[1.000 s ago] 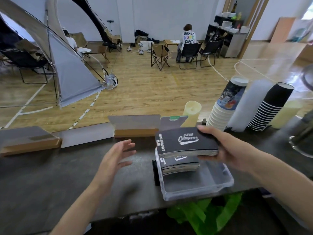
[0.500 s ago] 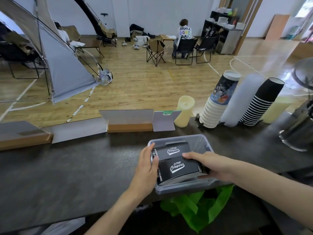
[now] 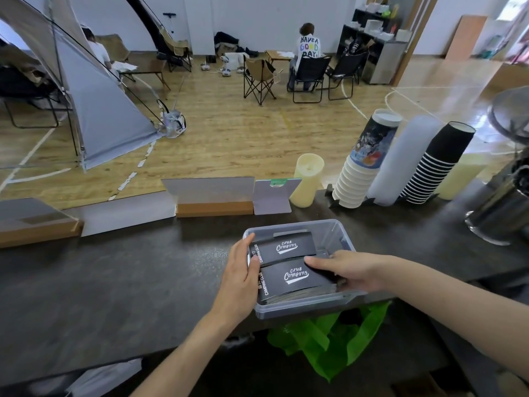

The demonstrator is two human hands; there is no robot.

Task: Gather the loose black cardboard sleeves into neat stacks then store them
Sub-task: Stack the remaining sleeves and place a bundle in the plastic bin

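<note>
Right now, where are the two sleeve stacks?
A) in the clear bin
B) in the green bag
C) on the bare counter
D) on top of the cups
A: the far stack and near stack both lie inside the bin. The left hand presses against their left ends, and the right hand grips the near one's right end.

One clear bin (image 3: 332, 228) held two stacks of black sleeves, a near stack (image 3: 297, 277) and a far stack (image 3: 286, 247). Two hands showed, a left hand (image 3: 239, 277) and a right hand (image 3: 353, 269). Three stacks of cups stood behind: one white stack (image 3: 357, 181), one frosted stack (image 3: 400, 161), one black stack (image 3: 438, 164). Two people sat beyond: one person in a lettered shirt (image 3: 307, 50), one person in a plain white top (image 3: 98, 52).
</note>
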